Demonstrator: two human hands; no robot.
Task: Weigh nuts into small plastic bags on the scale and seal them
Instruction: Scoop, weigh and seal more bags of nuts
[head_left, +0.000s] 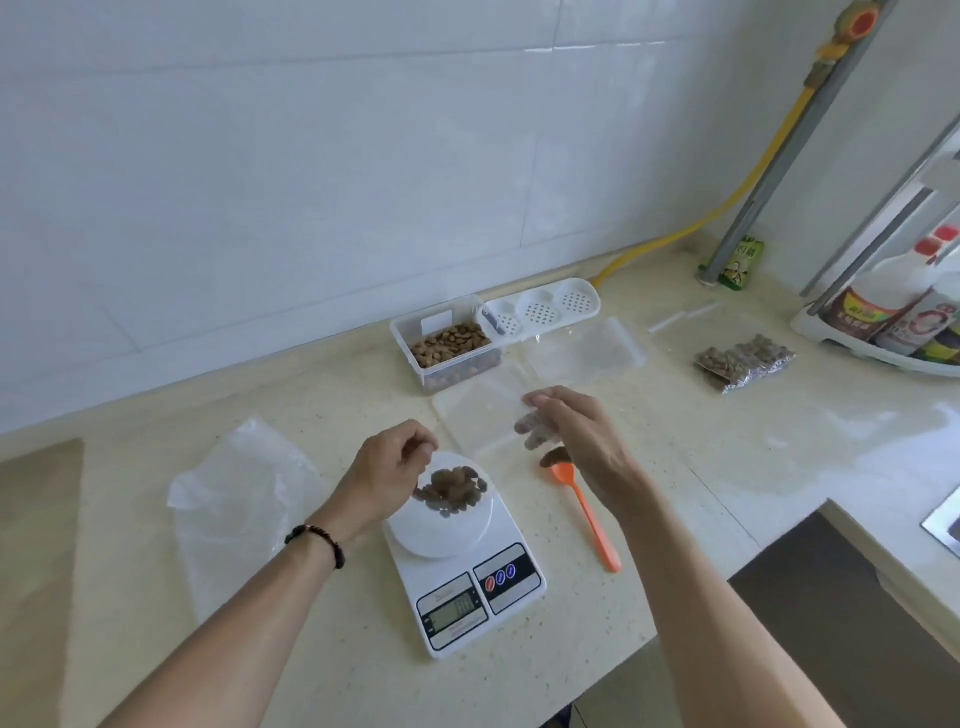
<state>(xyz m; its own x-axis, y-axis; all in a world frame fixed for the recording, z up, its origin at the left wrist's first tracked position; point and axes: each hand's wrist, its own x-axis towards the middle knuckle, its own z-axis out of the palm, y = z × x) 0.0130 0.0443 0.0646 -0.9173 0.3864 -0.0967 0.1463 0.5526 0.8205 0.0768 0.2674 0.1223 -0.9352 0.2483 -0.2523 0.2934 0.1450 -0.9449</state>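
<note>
We pinch the filled bag of nuts (453, 491) on the scale (467, 561), near the counter's (675, 467) front edge, with our left hand (387, 475), our right hand (569, 428) loose above, so sealing seems next.

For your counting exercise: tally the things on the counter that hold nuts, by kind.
Open plastic box of nuts: 1
Bag of nuts on the scale: 1
Filled bags of nuts lying at the right: cluster, count unclear
Total kinds: 3
</note>
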